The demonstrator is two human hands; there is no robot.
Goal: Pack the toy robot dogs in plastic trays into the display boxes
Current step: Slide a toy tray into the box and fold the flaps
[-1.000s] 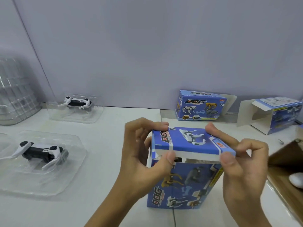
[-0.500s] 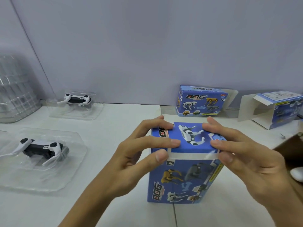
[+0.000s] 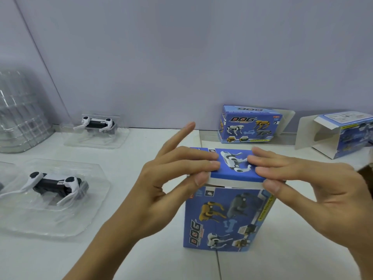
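Hands meet on the top flap of the upright blue cardboard display box at lower centre of the frame, standing on the white desk. Left hand presses with straight fingers, thumb at the flap's front edge; right hand does likewise. Two black-and-white toy robot dogs lie in clear plastic trays at left. Two more blue boxes sit at upper right.

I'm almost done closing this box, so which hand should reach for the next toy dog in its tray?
Left. The nearest tray with its toy dog lies on the left hand's side; the right hand would have to cross the upright box.
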